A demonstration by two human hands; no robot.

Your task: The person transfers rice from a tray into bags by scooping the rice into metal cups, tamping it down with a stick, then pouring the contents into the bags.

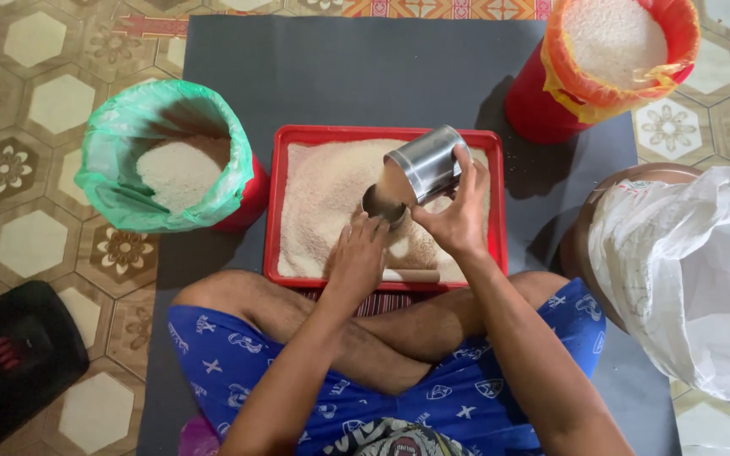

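Observation:
A red rectangular tray (274, 211) full of rice sits on a dark mat in front of my crossed legs. My right hand (456, 213) grips a shiny metal can (426, 162), tilted with its mouth down to the left, and rice pours out of it. Below the can's mouth, my left hand (356, 257) rests on the rice, holding a small round cup (384, 208) into which the grains fall. A pale wooden stick (411, 275) lies along the tray's near edge.
A bucket lined with a green bag (111, 181) holds rice at the left. A red bucket with an orange liner (610, 97) full of rice stands at the back right. A white sack (694, 279) bulges at the right. A black object (10, 359) lies at the lower left.

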